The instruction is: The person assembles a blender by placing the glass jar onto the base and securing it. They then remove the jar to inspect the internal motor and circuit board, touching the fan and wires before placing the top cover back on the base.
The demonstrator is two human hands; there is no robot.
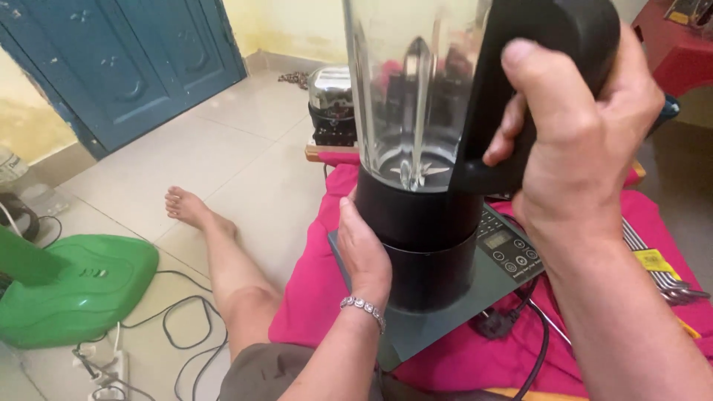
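Note:
A blender jar (408,89) of clear plastic with a black handle stands on a black motor base (423,245). A blade shows at the jar's bottom. My right hand (579,141) is wrapped around the black handle at the jar's right side. My left hand (364,249) presses against the left side of the black base, a beaded bracelet on its wrist. The blender sits on a grey flat appliance (445,319) with a control panel, which lies on a pink cloth (312,297).
My bare leg (223,260) stretches over the tiled floor at left. A green plastic fan base (74,289) and loose cables lie at lower left. A small metal-topped appliance (330,108) stands behind the blender. Metal tools (661,271) lie at right. Blue doors stand at back left.

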